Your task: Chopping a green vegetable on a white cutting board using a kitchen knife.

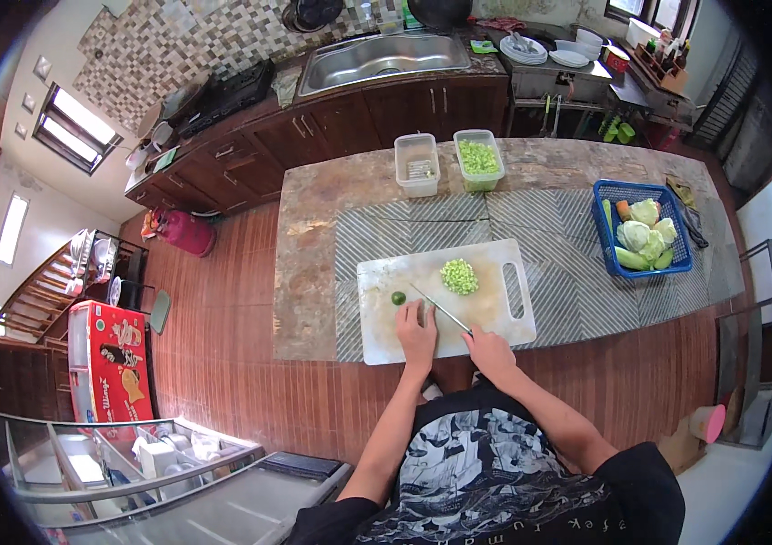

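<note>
A white cutting board (377,331) with a handle slot lies near the table's front edge. My right hand (492,354) is closed round the handle of a knife (440,307), its blade slanting to the far left across the board. My left hand (417,334) rests on the board left of the blade, fingers pointing away from me and slightly apart, with nothing visible in them. Just beyond its fingertips sits a small dark green vegetable piece (398,298). A heap of diced light green vegetable (459,277) lies beyond the blade, to the right.
Behind the board stand a clear plastic container (418,186), nearly bare inside, and another container (480,185) full of diced green vegetable. A blue basket (637,269) of vegetables stands at the right of the table (304,309). A sink counter (386,68) runs along the far wall.
</note>
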A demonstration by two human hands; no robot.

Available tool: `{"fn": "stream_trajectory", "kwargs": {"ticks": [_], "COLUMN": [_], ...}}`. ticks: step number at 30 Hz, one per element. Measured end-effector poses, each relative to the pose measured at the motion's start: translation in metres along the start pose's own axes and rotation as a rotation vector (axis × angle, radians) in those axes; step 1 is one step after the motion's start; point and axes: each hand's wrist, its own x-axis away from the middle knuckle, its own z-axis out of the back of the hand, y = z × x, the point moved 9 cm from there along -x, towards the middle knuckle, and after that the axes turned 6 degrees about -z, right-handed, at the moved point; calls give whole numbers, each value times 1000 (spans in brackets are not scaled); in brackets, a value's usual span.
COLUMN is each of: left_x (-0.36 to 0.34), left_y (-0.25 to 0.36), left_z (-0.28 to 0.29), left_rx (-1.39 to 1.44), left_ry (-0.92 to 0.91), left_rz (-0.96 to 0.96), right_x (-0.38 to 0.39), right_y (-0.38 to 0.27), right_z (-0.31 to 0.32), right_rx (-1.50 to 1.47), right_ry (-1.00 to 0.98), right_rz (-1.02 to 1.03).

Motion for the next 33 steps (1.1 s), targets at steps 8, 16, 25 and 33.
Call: {"fn": "stream_trajectory", "kwargs": {"ticks": [8, 16, 25, 33], "left_x": [1, 1, 4, 3], "left_y": [3, 5, -7, 15], "left_z": [0, 0, 0, 2], "left_rx": [-38, -57, 56, -115], "left_ry": [-23, -15, -7, -3], "left_rz": [-44, -68, 151, -160], "right_x": [11, 15, 8, 12], "right_y": [7, 4, 9, 7], "right_z": [5, 4, 0, 6], "right_rx": [-61, -21, -37, -108], "right_ry": [-9, -12, -37, -56], "right_rz": [-28, -25, -25, -41]}}
